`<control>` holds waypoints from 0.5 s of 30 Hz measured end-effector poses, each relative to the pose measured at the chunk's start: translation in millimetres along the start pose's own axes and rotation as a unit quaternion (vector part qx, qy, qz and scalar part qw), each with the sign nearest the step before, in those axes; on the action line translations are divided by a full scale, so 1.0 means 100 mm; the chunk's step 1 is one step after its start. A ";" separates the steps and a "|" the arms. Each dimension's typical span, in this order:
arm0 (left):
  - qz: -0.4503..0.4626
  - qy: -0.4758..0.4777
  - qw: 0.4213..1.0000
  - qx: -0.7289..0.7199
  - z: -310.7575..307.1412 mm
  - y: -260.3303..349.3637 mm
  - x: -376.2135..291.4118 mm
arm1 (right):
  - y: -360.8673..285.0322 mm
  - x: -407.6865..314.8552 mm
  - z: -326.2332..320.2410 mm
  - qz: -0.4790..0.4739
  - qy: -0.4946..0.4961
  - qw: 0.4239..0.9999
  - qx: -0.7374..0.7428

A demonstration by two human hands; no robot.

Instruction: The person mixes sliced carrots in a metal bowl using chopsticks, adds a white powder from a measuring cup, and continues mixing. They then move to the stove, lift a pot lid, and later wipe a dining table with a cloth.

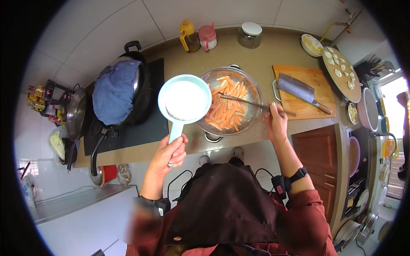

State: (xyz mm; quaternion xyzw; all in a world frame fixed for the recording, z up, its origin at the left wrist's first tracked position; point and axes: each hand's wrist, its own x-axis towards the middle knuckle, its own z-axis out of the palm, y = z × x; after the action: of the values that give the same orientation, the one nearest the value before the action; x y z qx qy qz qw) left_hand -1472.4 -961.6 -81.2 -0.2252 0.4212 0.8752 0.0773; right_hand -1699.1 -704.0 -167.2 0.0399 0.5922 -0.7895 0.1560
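My left hand grips the handle of a light-blue plastic scoop. White powder fills much of the scoop, which is held up in front of the left rim of a stainless-steel basin. Orange vegetable strips lie heaped in the basin, some with pale, whitish patches. In my right hand is a pair of chopsticks, slanting over the basin's right rim with the tips among the strips. The scoop hides part of the basin's left side.
A cleaver rests on a wooden cutting board at right. Left, a blue cloth covers a large wok on the black cooktop. Along the wall stand a yellow-topped jug, a pink-lidded jar and a white-lidded glass jar.
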 end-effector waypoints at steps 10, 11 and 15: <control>-0.003 0.112 0.993 0.026 0.52 -0.24 0.09 | -0.45 0.45 0.72 -0.256 -0.232 0.892 -0.291; -0.004 0.119 0.992 0.047 0.53 -0.23 0.10 | -0.55 0.46 0.67 -0.141 -0.235 0.926 -0.261; -0.017 0.136 0.985 0.104 0.54 -0.25 0.14 | -1.14 0.46 0.19 -0.164 -0.213 0.929 -0.254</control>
State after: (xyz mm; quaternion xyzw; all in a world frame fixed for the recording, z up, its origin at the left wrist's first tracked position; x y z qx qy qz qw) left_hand -1494.6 -904.5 -76.1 -0.3401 0.5128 0.7861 0.0576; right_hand -1773.6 -703.1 -68.0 -0.2674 0.7239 -0.6176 0.1518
